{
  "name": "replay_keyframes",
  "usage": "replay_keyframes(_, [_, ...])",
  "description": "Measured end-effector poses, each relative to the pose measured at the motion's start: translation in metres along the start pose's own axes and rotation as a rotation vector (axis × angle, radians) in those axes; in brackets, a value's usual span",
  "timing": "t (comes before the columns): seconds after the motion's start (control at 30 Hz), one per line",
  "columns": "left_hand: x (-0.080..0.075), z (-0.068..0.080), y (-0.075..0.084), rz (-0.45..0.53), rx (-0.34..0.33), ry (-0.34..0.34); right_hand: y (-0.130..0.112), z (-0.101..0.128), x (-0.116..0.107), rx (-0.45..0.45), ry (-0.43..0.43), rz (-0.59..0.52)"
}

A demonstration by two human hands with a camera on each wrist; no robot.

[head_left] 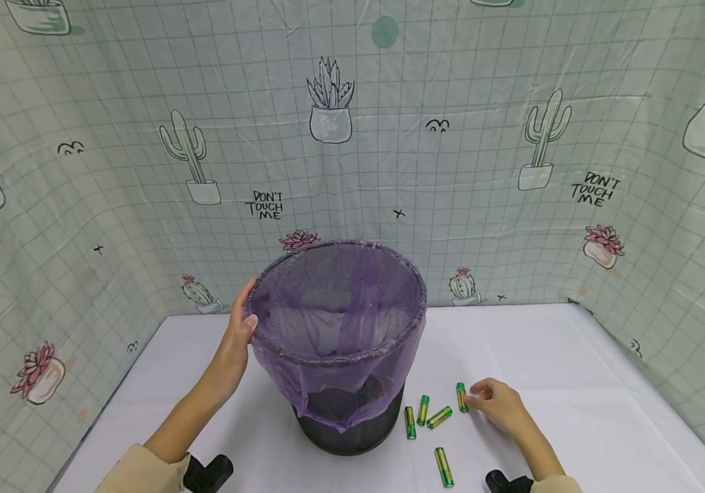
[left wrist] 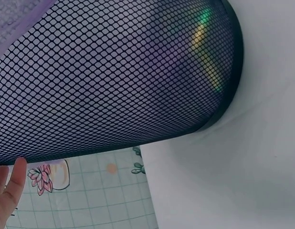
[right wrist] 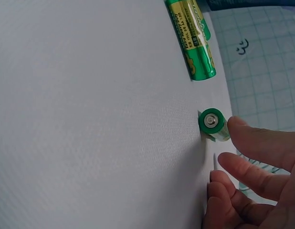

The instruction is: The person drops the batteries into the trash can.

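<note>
A black mesh wastebasket (head_left: 352,438) stands on the table, lined with a purple bag (head_left: 290,380) folded over its rim. My left hand (head_left: 238,335) grips the left side of that rim, thumb on the near side; in the left wrist view, its fingers (left wrist: 14,183) show by the mesh. Over on the right, my right hand (head_left: 502,407) is at a green-and-yellow battery (head_left: 462,397). The right wrist view has this battery (right wrist: 212,120) end-on beside the thumb (right wrist: 247,136), with the index fingertip apart from it. Whether the thumb touches it is unclear.
Several more batteries lie right of the wastebasket: one close to its base (head_left: 410,423), two beside that (head_left: 423,411), (head_left: 440,418), and one nearer the front (head_left: 444,467). A printed curtain (head_left: 389,171) surrounds the white-covered table (head_left: 525,342).
</note>
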State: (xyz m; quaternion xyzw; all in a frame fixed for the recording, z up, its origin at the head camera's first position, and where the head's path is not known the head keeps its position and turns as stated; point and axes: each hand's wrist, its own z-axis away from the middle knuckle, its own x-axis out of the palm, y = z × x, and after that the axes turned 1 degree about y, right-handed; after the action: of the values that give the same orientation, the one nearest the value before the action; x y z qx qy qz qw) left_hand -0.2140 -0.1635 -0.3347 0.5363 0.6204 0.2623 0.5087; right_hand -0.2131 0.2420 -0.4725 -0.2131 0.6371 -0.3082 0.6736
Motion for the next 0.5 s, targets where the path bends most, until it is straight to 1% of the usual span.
replay_keyframes(0.3, [-0.0008, -0.0004, -0.0011, -0.005, -0.004, -0.004, -0.0039, -0.0022, -0.0004, 0.016, -0.018, 0.033])
replay_keyframes(0.5, [-0.0031, -0.0014, -0.0011, 0.021, 0.005, -0.014, -0.0054, -0.0013, 0.0004, 0.032, -0.043, 0.033])
